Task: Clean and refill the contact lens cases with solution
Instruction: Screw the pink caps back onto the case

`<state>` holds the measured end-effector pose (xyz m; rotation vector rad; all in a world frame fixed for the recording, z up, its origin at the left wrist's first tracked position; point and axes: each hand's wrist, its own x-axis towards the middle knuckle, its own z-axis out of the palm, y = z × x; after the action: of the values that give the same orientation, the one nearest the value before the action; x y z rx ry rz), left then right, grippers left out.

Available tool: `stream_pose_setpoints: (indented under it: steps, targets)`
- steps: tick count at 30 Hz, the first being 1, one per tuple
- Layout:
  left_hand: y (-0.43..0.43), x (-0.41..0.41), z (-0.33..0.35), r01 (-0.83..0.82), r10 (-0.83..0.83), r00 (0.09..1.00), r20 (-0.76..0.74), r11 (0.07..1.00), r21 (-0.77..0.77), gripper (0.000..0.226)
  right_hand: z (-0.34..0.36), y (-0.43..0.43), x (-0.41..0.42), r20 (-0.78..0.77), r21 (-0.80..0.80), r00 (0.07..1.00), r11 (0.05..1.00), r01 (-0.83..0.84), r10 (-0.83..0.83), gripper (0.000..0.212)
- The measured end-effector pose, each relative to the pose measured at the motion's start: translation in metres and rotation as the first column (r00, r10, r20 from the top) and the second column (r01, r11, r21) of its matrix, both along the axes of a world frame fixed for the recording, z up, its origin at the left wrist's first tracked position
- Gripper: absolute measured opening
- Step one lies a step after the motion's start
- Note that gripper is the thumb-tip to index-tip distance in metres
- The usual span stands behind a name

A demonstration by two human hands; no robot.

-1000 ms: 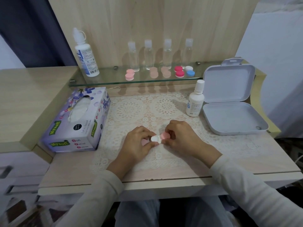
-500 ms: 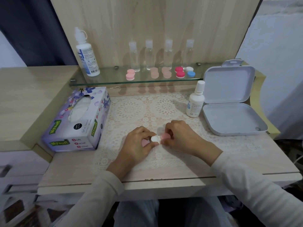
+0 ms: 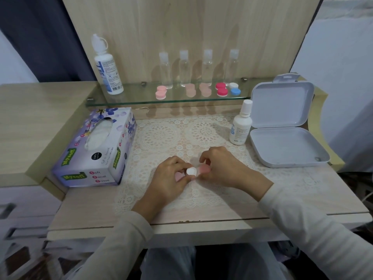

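A small pink and white contact lens case (image 3: 191, 171) lies low over the lace mat (image 3: 161, 136), between both hands. My left hand (image 3: 169, 176) pinches its white-capped left part, and a pink piece shows under those fingers. My right hand (image 3: 220, 166) grips the pink cap on its right side with curled fingers. A small white solution bottle (image 3: 241, 123) stands capped behind my right hand. Several more lens cases sit on the glass shelf (image 3: 131, 100): a pink one (image 3: 161, 92), two pale ones (image 3: 190, 90), a red one (image 3: 221, 89) and a white-and-blue one (image 3: 234, 88).
A large solution bottle (image 3: 107, 65) stands at the shelf's left end. Several clear small bottles (image 3: 184, 68) line the back wall. A tissue box (image 3: 96, 148) lies left of the mat. An open white plastic box (image 3: 282, 126) sits at the right.
Both hands stay on the lens case at the same spot; only the fingers of my right hand have shifted slightly on the pink cap.
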<state>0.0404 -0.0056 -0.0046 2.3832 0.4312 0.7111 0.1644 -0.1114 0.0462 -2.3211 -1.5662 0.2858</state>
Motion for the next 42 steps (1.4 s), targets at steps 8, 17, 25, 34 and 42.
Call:
stream_pose_setpoints:
  steps: [8,17,25,34,42]
  targets:
    - [0.0,-0.001,0.001,0.0,0.0,1.0,0.006,1.0,0.011,0.022,0.006,-0.004,0.005,-0.039,0.014,0.998,0.998,-0.055,0.056,0.024]
    - [0.0,-0.001,-0.001,0.013,-0.013,1.0,0.018,1.0,0.001,0.023,0.009,-0.026,0.022,-0.023,0.058,1.0,0.998,0.017,-0.015,0.016]
    - [0.0,-0.001,0.0,0.003,-0.002,1.0,0.02,1.0,-0.006,0.024,-0.002,-0.03,0.022,-0.034,0.025,0.998,0.998,0.057,-0.056,0.03]
    - [0.0,-0.002,0.0,0.002,-0.002,1.0,0.02,1.0,-0.006,0.024,-0.036,-0.028,0.007,-0.098,0.31,0.983,0.934,0.179,-0.156,0.044]
    - [0.0,-0.001,-0.001,-0.001,0.001,1.0,0.017,1.0,-0.023,0.025,-0.044,-0.021,0.004,-0.168,0.393,0.971,0.891,0.226,-0.172,0.024]
